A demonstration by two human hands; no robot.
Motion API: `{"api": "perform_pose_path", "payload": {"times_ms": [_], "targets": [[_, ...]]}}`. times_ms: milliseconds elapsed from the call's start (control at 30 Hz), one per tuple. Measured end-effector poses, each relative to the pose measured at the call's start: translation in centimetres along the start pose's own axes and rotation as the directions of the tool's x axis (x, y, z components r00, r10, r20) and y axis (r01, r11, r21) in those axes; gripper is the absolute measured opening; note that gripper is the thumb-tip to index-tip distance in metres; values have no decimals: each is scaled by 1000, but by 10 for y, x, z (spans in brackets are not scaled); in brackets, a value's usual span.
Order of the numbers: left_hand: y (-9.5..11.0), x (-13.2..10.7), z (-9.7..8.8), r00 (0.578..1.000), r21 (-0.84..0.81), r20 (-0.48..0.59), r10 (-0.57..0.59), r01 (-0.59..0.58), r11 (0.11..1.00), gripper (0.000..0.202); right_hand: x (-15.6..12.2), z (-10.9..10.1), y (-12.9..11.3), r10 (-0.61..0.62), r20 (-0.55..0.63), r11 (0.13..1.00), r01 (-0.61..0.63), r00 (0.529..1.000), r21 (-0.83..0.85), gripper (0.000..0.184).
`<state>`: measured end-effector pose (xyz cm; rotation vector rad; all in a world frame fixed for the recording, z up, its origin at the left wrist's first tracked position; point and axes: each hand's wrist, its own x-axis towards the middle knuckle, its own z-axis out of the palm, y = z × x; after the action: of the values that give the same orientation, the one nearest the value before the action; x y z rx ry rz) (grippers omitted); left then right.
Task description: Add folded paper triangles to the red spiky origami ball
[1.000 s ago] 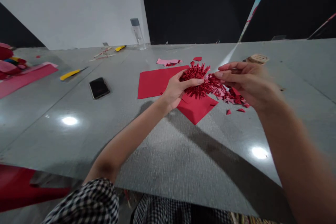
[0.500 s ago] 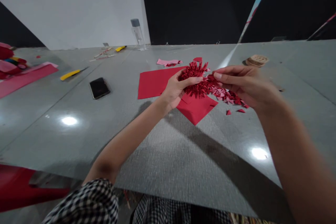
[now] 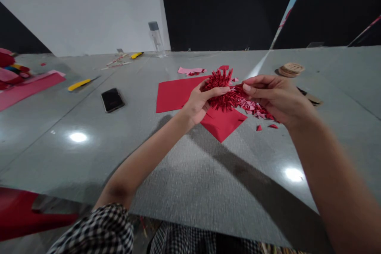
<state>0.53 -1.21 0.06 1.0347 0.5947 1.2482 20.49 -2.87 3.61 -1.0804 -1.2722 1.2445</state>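
spiky red paper ball (image 3: 222, 92) between hands (image 3: 198, 105) (image 3: 275, 99)

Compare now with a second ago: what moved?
The right hand has dropped slightly, uncovering a stack of wooden discs and a brown-and-black scrap. The left hand still grips the red spiky paper ball. Nothing let go. The red paper sheet and phone stayed put.

Matt red paper (image 3: 222, 102), glossy grey tabletop (image 3: 125, 158)
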Motion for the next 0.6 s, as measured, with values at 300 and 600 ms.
{"api": "perform_pose_path", "payload": {"times_ms": [300,600], "targets": [[2,4,-7,999,32,46,-23,22,999,40,-1,0,-1,46,45,999,-45,998,-20,29],[3,-1,-4,994,83,108,0,-9,996,41,-3,3,-1,-5,14,999,6,1000,-38,29]]}}
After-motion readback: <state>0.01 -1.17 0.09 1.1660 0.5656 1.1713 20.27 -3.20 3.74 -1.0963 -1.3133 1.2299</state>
